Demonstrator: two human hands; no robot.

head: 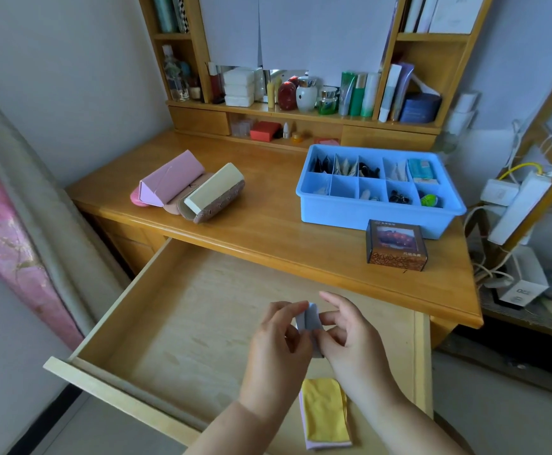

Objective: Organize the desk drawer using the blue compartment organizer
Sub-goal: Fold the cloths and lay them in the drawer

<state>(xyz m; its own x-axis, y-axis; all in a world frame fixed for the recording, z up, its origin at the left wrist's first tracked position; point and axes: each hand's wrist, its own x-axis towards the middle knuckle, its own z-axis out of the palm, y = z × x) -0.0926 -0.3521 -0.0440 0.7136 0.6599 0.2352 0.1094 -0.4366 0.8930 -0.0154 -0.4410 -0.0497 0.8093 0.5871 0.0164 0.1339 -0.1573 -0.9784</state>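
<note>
Low in the frame's centre, above the open drawer (182, 323), left hand (278, 349) and right hand (350, 339) pinch a small grey cloth (309, 318), while the blue organizer (376, 218) sits on the table (268, 224) at right.

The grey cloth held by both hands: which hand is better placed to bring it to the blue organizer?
Probably the right hand. It pinches the grey cloth on the side toward the blue organizer, which stands on the desk's right part. The left hand would have to cross over.

Pale walls (81, 77), wooden shelving hutch (301, 116), possibly a mattress (21, 208) at left
</note>
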